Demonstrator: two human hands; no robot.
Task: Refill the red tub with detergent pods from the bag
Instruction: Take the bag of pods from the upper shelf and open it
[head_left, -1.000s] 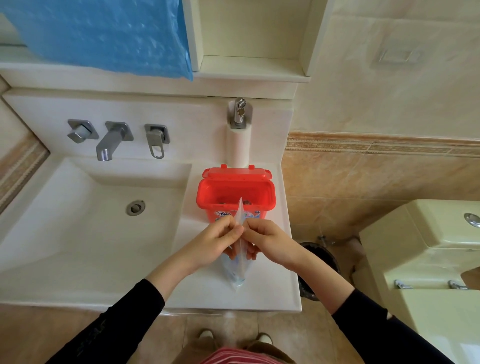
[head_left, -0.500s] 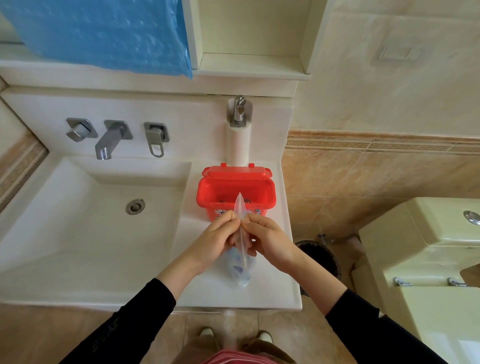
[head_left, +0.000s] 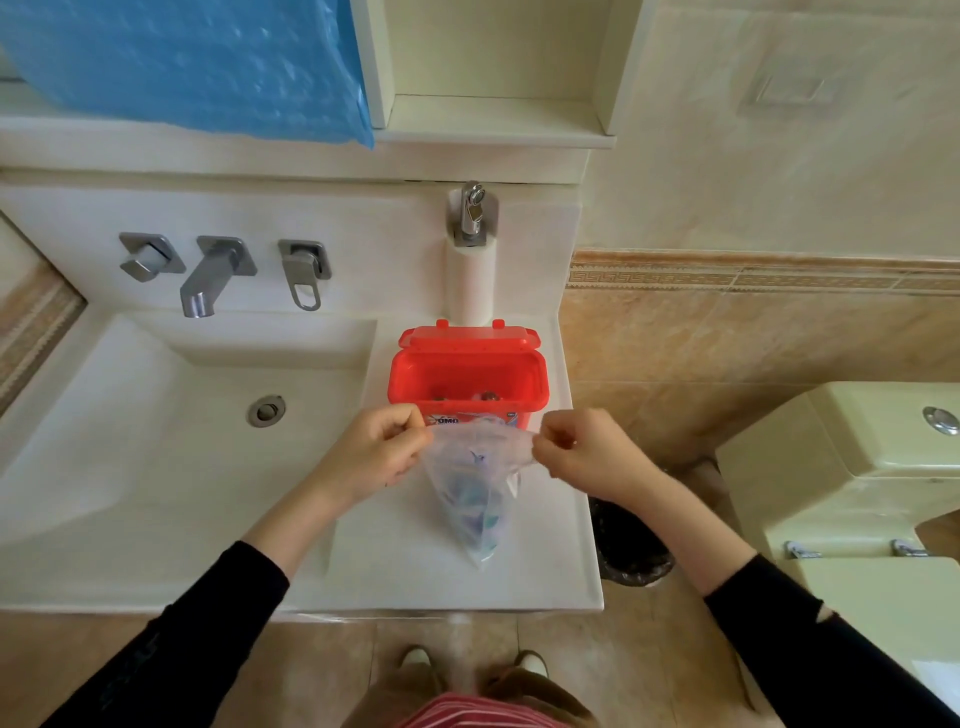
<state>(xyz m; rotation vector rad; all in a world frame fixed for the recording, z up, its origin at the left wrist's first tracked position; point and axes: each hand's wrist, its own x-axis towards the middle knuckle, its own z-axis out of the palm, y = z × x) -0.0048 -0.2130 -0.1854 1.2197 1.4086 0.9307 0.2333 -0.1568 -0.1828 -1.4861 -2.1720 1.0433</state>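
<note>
The red tub (head_left: 467, 387) stands on the counter right of the sink, its hinged lid folded back, a few pods lying at its bottom. In front of it hangs a clear plastic bag (head_left: 478, 493) of blue and purple detergent pods, its bottom resting on the counter. My left hand (head_left: 376, 452) pinches the left side of the bag's mouth and my right hand (head_left: 587, 454) pinches the right side. The two hands are apart and the mouth is stretched wide between them, just below the tub's front label.
A white counter (head_left: 395, 566) with a square sink (head_left: 156, 447) and a wall tap (head_left: 208, 278) lies to the left. A dark waste bin (head_left: 631, 545) sits on the floor to the right, beside a pale toilet (head_left: 852, 483). A blue plastic sheet (head_left: 197, 62) hangs above.
My hands were pinched together at the bag's closed top. They have drawn apart sideways, and the bag's mouth now gapes open between them.
</note>
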